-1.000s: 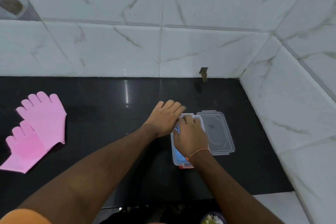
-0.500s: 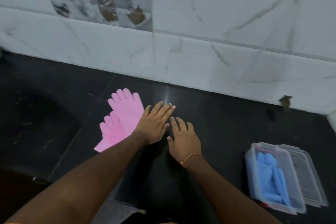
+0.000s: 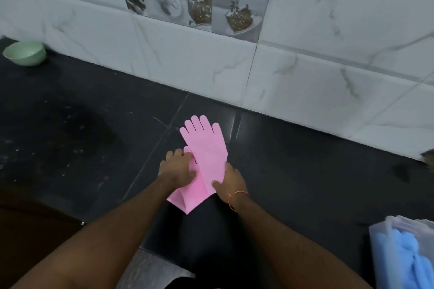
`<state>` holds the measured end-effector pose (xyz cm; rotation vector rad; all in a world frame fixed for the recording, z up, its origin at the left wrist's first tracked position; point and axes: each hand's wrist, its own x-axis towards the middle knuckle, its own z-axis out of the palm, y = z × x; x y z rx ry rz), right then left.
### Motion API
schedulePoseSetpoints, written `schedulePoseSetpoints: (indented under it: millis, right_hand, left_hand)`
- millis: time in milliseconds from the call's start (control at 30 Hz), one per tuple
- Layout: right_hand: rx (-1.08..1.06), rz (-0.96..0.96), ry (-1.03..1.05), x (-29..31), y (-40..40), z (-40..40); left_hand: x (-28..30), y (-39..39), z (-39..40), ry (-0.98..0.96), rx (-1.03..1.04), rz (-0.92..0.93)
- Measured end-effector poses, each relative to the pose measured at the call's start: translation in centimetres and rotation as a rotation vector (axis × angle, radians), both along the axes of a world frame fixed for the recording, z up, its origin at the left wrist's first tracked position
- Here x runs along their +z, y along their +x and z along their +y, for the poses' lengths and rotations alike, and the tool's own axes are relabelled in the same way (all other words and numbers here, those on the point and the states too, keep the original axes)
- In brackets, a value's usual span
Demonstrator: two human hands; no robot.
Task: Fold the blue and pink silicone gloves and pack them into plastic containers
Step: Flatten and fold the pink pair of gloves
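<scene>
Hands point(image 3: 178, 169) point(image 3: 231, 179) flank pink gloves point(image 3: 204, 155); green bowl point(image 3: 25, 53) far left.

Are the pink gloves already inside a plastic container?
No, the pink gloves lie on the black counter under both hands, while the container holds blue gloves.

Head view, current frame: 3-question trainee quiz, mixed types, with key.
1. True or false: the pink gloves lie flat on the black counter, one overlapping the other.
2. Where are the blue gloves? A) in the green bowl B) in the clear plastic container at the lower right C) under the pink gloves
3. Fill in: the left hand and the right hand both rest on the ____ gloves.

Key: 1 true; 2 B; 3 pink. Neither hand's grip is clearly closed; they seem to press and pinch the edges.
</scene>
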<state>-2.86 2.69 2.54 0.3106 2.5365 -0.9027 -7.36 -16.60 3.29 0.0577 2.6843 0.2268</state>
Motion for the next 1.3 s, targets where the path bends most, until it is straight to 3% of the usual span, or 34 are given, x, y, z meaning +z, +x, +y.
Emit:
schedulePoseSetpoints:
  millis: [267,433,533,600,800,900,1100,1233,1300]
  right_hand:
    - [-0.364,0.052,-0.203,-0.4,-0.9,1.8]
    - [-0.771,-0.158,-0.684,1.4,0.0,5.0]
    - [-0.931,-0.321,-0.97,2.3,2.2,7.0]
    - [-0.943,-0.401,-1.047,2.5,4.1,8.3]
    - [-0.851,-0.587,-1.002,1.9,10.5,12.2]
    - [-0.75,-0.684,-0.94,1.1,13.4,14.7]
    - [-0.564,-0.75,-0.755,0.3,17.9,20.0]
    - [-0.538,-0.697,-0.535,1.0,19.3,22.8]
    - [-0.556,-0.582,-0.395,1.5,19.6,23.8]
  left_hand:
    - [-0.8,-1.3,0.5,0.014,0.093,0.038]
    - [-0.6,-1.3,3.4,-0.065,0.028,0.237]
    - [-0.5,-0.8,6.8,0.103,0.011,0.218]
    - [-0.5,-0.4,9.3,0.252,-0.004,0.158]
    - [-0.4,2.2,17.2,0.732,-0.006,0.09]
    - [-0.4,3.6,20.1,0.83,-0.179,0.013]
    - [-2.0,6.7,24.3,0.578,-0.648,-0.13]
    - [-2.4,8.7,26.8,0.526,-0.752,-0.154]
    - [-2.2,9.4,28.3,0.563,-0.757,-0.107]
